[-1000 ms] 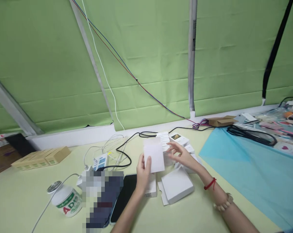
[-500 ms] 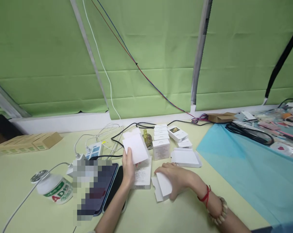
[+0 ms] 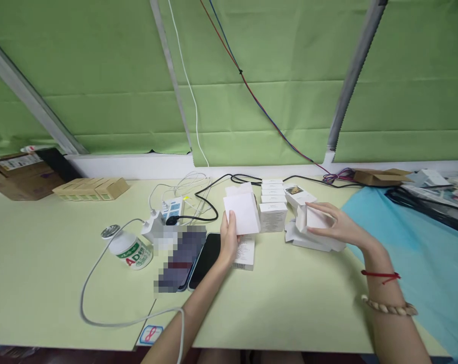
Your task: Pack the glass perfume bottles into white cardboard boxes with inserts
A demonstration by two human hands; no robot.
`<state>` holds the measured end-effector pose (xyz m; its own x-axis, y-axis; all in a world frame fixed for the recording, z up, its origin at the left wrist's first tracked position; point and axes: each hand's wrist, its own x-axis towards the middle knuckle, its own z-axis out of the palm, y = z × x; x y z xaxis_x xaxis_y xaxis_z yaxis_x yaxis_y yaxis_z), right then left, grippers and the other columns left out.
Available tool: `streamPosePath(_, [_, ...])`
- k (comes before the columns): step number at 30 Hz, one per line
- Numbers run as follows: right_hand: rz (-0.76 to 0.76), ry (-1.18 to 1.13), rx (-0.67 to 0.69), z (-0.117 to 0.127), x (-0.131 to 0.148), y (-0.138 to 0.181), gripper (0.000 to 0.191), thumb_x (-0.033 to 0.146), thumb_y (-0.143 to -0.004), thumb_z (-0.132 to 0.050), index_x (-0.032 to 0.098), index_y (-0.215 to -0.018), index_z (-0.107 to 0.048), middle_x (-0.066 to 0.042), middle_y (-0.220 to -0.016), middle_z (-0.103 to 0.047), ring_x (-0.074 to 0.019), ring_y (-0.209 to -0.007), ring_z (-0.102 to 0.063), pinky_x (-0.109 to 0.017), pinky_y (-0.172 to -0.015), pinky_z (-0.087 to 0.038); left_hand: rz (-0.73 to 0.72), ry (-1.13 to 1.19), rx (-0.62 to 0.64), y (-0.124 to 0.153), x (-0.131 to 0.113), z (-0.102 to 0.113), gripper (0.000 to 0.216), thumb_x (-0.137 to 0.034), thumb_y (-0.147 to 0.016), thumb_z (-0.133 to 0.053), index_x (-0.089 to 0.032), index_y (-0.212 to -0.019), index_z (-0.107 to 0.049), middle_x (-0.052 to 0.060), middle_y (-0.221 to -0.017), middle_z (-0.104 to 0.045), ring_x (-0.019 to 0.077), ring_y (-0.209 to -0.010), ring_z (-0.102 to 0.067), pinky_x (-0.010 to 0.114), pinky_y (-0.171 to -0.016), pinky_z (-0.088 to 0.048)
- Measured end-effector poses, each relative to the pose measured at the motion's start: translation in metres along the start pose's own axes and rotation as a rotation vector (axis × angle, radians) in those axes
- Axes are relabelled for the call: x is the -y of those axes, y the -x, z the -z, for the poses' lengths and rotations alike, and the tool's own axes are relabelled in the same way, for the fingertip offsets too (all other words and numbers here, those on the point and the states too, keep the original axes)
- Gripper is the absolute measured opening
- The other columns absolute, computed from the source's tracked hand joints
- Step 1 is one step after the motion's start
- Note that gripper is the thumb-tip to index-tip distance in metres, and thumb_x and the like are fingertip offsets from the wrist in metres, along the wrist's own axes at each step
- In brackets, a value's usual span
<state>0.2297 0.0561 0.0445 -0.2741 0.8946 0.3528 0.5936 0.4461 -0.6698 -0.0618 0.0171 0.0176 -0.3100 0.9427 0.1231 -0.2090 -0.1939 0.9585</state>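
My left hand (image 3: 229, 241) is closed on a white open box (image 3: 241, 211), holding it upright above a flat white box (image 3: 245, 253) on the pale green table (image 3: 289, 303). My right hand (image 3: 337, 226) grips a small white folded box (image 3: 314, 219) just above a pile of flat white boxes (image 3: 300, 239). Between my hands stands a row of small white boxes (image 3: 272, 203). A white box with a picture on it (image 3: 300, 194) lies behind the right hand.
Two phones (image 3: 191, 258) lie left of my left hand, beside a white bottle with a green label (image 3: 129, 249), a power strip (image 3: 171, 210) and cables. Tan boxes (image 3: 92, 188) sit far left. A blue sheet (image 3: 418, 253) covers the table's right side.
My right hand picked a small white box off the table and raised it to the right. The left hand kept its box upright. The camera view shifted left and down.
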Motion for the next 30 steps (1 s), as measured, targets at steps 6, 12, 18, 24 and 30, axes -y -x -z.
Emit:
streamPosePath(6, [0.181, -0.349, -0.224, -0.042, 0.051, -0.007, 0.075, 0.047, -0.074, -0.066, 0.03, -0.139, -0.034, -0.009, -0.126, -0.05, -0.0235, -0.109, -0.054, -0.042, -0.092, -0.047, -0.197, -0.154, 0.043, 0.006, 0.003, -0.003, 0.064, -0.069, -0.085, -0.046, -0.021, -0.127, -0.043, 0.009, -0.101, -0.055, 0.0208, -0.088, -0.056, 0.027, -0.072, -0.05])
streamPosePath(12, [0.142, -0.469, -0.173, -0.101, 0.088, 0.011, 0.127, 0.048, -0.058, -0.079, 0.029, -0.144, 0.013, -0.015, -0.141, -0.029, -0.0266, -0.129, -0.037, -0.044, -0.102, -0.041, -0.451, -0.481, 0.218, 0.033, 0.012, -0.012, 0.05, -0.048, -0.094, -0.042, -0.028, -0.139, -0.032, 0.01, -0.126, -0.042, 0.0237, -0.12, -0.042, 0.035, -0.099, -0.041])
streamPosePath(18, [0.046, -0.527, -0.321, -0.111, 0.091, 0.017, 0.116, 0.045, -0.067, -0.071, 0.029, -0.141, 0.017, -0.015, -0.133, -0.035, -0.0255, -0.117, -0.049, -0.044, -0.098, -0.044, -0.599, -0.608, 0.368, 0.055, 0.023, -0.021, 0.048, -0.033, -0.096, -0.039, -0.027, -0.142, -0.027, 0.012, -0.124, -0.043, 0.0242, -0.118, -0.044, 0.035, -0.095, -0.045])
streamPosePath(24, [0.005, -0.503, -0.313, -0.11, 0.082, 0.017, 0.096, 0.052, -0.077, -0.055, 0.024, -0.142, 0.009, -0.015, -0.119, -0.044, -0.0255, -0.102, -0.056, -0.044, -0.094, -0.045, -0.578, -0.579, 0.548, 0.057, 0.011, -0.017, 0.055, -0.037, -0.092, -0.044, -0.024, -0.143, -0.027, 0.012, -0.131, -0.037, 0.0233, -0.107, -0.05, 0.03, -0.085, -0.049])
streamPosePath(30, [0.139, -0.506, -0.444, -0.106, 0.069, 0.014, 0.096, 0.049, -0.072, -0.061, 0.023, -0.139, 0.002, -0.012, -0.109, -0.045, -0.0236, -0.085, -0.057, -0.045, -0.08, -0.049, -0.579, -0.7, 0.287, 0.026, -0.004, -0.005, 0.033, -0.03, -0.096, -0.032, -0.019, -0.111, -0.059, 0.008, -0.11, -0.051, 0.0201, -0.103, -0.051, 0.031, -0.088, -0.045])
